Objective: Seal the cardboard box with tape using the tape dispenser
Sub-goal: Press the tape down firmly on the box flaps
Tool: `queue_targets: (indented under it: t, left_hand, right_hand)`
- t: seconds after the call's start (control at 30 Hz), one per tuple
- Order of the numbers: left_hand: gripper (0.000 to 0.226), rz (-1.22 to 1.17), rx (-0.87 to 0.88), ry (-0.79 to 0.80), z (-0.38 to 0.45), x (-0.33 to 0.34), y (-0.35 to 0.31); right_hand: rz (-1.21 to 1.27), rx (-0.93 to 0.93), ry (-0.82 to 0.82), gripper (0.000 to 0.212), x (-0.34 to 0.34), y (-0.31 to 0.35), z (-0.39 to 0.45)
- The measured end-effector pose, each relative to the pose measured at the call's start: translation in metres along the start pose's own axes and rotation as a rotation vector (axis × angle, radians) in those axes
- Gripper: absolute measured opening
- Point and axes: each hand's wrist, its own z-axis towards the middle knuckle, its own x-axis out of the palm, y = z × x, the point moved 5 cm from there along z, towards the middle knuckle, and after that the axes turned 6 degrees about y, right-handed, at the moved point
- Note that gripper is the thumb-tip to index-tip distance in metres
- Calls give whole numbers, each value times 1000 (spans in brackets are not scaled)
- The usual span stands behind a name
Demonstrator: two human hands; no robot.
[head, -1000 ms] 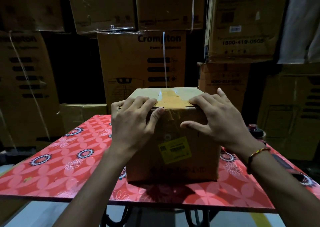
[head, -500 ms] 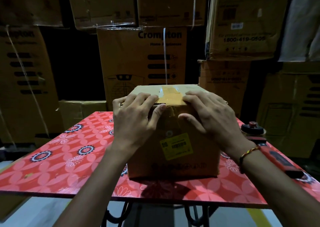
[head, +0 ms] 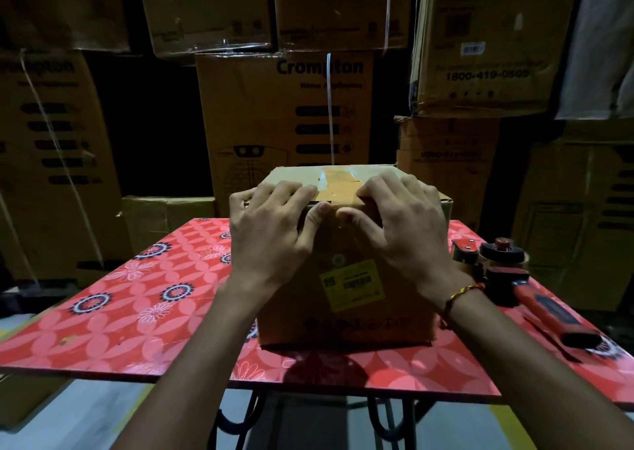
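Fingers (head: 274,192) of the left hand (head: 271,230) and right hand (head: 401,223) lie spread, pressing tape (head: 338,185) over the cardboard box (head: 353,278) edge on the table (head: 137,295); uneven pressure could wrinkle it. The tape dispenser (head: 507,278) rests just beside the box

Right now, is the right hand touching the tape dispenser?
Apart. The head view shows the right hand pressing on the box, while the tape dispenser lies on the table beyond the wrist.
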Motion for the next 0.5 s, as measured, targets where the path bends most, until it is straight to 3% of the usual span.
queue_targets:
  t: [0.2, 0.33, 0.5]
  left_hand:
    - [49, 2, -1, 13, 0, 0, 0]
    - [49, 1, -1, 23, 0, -3, -1]
    - [73, 52, -48, 83, 0, -3, -7]
  right_hand:
    - [-29, -69, 163, 61, 0, -5, -2]
    - [-21, -74, 158, 64, -1, -6, -2]
    - [2, -91, 132, 55, -5, -6, 0]
